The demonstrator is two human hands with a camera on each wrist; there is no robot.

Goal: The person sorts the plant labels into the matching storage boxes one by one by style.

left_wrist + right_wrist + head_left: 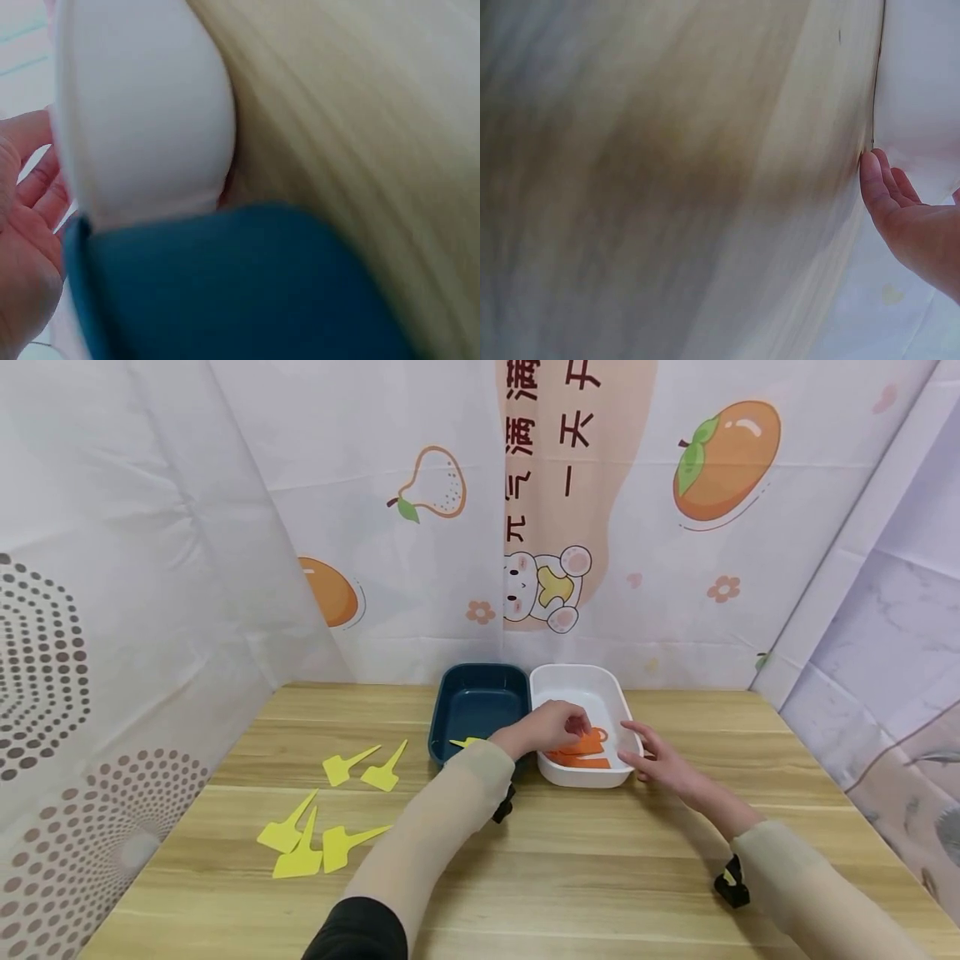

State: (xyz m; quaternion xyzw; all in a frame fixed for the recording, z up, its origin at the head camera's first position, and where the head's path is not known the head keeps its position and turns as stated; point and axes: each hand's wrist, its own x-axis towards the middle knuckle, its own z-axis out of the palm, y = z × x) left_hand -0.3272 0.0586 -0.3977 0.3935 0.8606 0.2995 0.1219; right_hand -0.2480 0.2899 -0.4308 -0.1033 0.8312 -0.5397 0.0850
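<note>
My left hand [551, 727] reaches over the white bin [577, 674], its fingers bent down above the orange tags [581, 752] inside. One tag with a small loop lies right by the fingertips. In the left wrist view, the bin's rim hides the tips of the left hand [30, 202], so whether they pinch a tag is unclear. My right hand [663, 764] rests against the right wall of the white bin, with fairly straight fingers touching it. Those fingers [881, 184] appear at the bin's outer side in the right wrist view.
A dark blue bin [480, 670] adjoins the white one on the left; a yellow tag [468, 742] shows inside, partly covered by the left arm. Several yellow tags [337, 768] lie on the left of the wooden table [570, 877]. A printed curtain [420, 568] hangs behind.
</note>
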